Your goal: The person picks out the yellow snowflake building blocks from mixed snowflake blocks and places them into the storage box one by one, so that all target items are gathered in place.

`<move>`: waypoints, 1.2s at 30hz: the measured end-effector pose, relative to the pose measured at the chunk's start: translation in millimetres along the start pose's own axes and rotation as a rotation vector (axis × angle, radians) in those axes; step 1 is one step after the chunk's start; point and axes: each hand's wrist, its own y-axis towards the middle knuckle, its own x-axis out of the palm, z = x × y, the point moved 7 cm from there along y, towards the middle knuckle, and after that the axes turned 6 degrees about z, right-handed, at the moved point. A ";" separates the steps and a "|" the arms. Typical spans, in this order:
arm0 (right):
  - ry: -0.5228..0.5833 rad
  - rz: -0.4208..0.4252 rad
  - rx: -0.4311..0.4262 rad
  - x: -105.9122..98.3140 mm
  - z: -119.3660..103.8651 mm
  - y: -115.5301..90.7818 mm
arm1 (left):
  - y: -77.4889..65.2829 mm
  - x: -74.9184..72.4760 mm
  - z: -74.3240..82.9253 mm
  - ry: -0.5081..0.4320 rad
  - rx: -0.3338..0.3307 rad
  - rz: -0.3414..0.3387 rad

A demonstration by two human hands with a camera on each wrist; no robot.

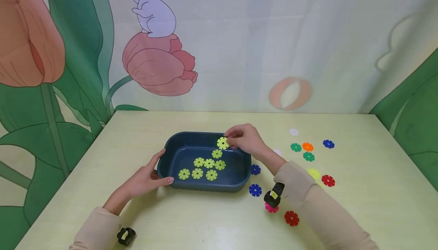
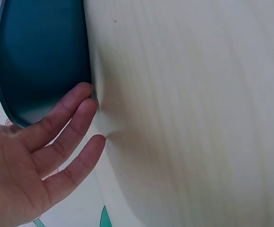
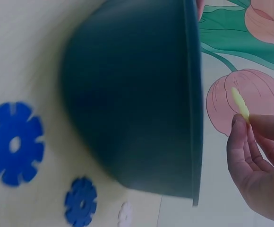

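My right hand [image 1: 244,139] pinches a yellow-green snowflake disc [image 1: 222,143] between thumb and fingertips, over the far right part of a dark blue tub [image 1: 178,143]. The right wrist view shows that disc [image 3: 239,105] edge-on, above the tub's rim [image 3: 192,113]. Several more yellow-green discs [image 1: 197,173] lie flat on the tub's floor. My left hand [image 1: 143,178] is spread at the tub's left end, its thumb at the near rim. In the left wrist view its fingers [image 2: 64,142] are fairly straight, with fingertips against the tub's outer wall [image 2: 47,52].
Right of the tub, loose discs lie on the pale table [image 1: 205,219]: blue [image 1: 255,190], red [image 1: 292,218], green [image 1: 295,147], orange [image 1: 307,147] and white [image 1: 294,132]. A pink disc [image 1: 272,207] and yellow discs [image 1: 313,173] are partly behind the right arm. A printed curtain [image 1: 232,52] hangs behind.
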 end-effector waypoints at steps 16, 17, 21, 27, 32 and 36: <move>0.012 -0.005 0.064 35.8 4.0 33.4 | -0.6 0.4 -0.9 -0.020 0.008 -0.005; 0.015 -0.011 0.066 38.7 5.2 34.3 | -0.6 0.2 -1.1 -0.019 0.007 -0.004; 0.003 -0.031 0.060 48.4 11.0 37.0 | -0.8 0.9 -1.5 -0.027 0.006 -0.008; -0.016 -0.055 0.066 59.3 21.0 37.0 | -0.9 2.5 -2.2 -0.028 0.006 -0.014; -0.013 -0.054 0.090 64.7 26.3 35.4 | -0.4 1.0 -2.0 -0.008 0.004 -0.008; -0.037 -0.038 0.111 67.0 31.2 34.0 | -0.6 0.7 -0.9 -0.006 -0.002 -0.007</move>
